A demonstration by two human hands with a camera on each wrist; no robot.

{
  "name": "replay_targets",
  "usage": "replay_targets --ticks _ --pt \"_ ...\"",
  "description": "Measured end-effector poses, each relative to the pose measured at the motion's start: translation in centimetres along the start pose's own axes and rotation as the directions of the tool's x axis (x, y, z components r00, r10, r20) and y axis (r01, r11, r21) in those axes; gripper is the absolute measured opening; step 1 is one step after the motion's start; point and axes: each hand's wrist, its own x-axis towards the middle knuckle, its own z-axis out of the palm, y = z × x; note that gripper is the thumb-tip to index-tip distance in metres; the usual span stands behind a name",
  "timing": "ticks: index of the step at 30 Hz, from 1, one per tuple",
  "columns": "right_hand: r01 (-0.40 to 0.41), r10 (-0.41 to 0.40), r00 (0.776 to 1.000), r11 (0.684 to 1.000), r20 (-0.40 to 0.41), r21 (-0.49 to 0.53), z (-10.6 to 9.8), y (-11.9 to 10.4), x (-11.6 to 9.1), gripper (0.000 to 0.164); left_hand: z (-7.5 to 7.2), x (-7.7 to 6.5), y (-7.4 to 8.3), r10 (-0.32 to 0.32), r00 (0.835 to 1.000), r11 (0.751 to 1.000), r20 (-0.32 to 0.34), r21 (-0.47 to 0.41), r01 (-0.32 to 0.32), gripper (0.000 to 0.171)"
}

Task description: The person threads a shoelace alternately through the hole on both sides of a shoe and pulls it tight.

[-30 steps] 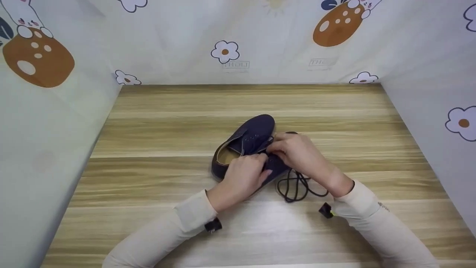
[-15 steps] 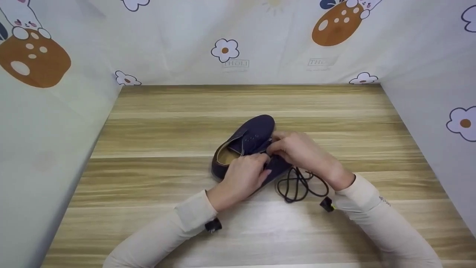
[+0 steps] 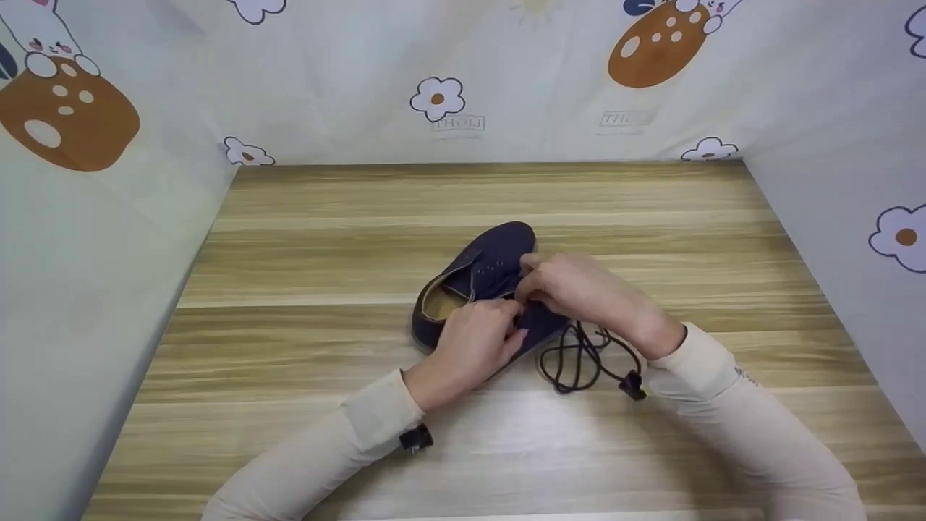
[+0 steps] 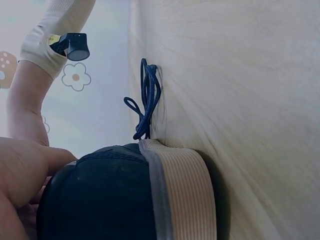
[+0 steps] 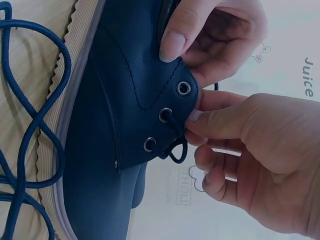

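Holding a navy shoe point(image 5: 95, 170) between the surface's point(image 3: 311, 260) side edges.
Left grip point(image 3: 474, 336) pinches its flap point(image 5: 142, 90); right grip point(image 3: 582, 289), the flap's edge.

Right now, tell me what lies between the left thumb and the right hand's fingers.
A dark blue shoe flap with a metal-rimmed eyelet, as the right wrist view shows.

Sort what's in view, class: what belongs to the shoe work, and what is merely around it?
Part of the job:
dark shoe, held by the left hand
dark lace, partly through eyelets

Merely around:
wood-grain tabletop
printed backdrop
wrist cameras
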Motion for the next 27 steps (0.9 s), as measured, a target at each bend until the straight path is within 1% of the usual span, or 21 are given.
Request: replay_targets --ticks 6,9,11,13,14,16,19,20,23,27 --pt "-0.018 0.019 1.000 1.000 0.011 -0.025 0.2 -0.6 0.0 0.022 0.1 -0.1 -0.1 -0.003 1.000 1.000 -0.007 -0.005 0.003 0.013" --pt "-0.030 0.030 0.999 0.999 0.015 -0.020 0.2 -0.8 0.0 0.022 0.2 -0.2 -0.1 0.004 0.999 1.000 -0.040 0.028 -0.002 0.016" --pt "-0.045 0.046 0.999 0.999 0.025 -0.014 0.2 -0.8 0.0 0.020 0.2 -0.2 -0.1 0.036 0.996 0.997 -0.076 0.073 -0.030 0.019" --pt "-0.069 0.069 0.997 0.998 0.045 -0.007 0.2 -0.8 0.0 0.018 0.3 -0.1 -0.1 0.098 0.988 0.988 -0.117 0.134 -0.082 0.022" --pt "-0.079 0.080 0.995 0.997 0.057 -0.003 0.2 -0.8 0.1 0.016 0.3 0.1 0.0 0.140 0.981 0.979 -0.135 0.168 -0.116 0.022" --pt "-0.097 0.097 0.992 0.995 0.082 -0.002 0.2 -0.8 0.2 0.014 0.4 0.4 0.0 0.232 0.958 0.954 -0.166 0.232 -0.191 0.016" --pt "-0.102 0.100 0.989 0.995 0.109 0.010 0.1 -0.7 0.3 0.015 0.5 1.0 -0.1 0.365 0.914 0.898 -0.176 0.327 -0.296 0.003" --pt "-0.101 0.099 0.989 0.995 0.112 0.014 0.1 -0.7 0.3 0.016 0.4 1.2 -0.1 0.399 0.900 0.878 -0.175 0.357 -0.320 0.004" --pt "-0.098 0.095 0.988 0.995 0.118 0.022 0.1 -0.5 0.4 0.018 0.3 1.6 -0.3 0.479 0.865 0.820 -0.151 0.429 -0.379 0.010" --pt "-0.114 0.110 0.987 0.993 0.118 0.032 0.2 -0.4 0.4 0.015 0.2 2.0 -0.5 0.543 0.831 0.757 -0.119 0.498 -0.423 0.014"
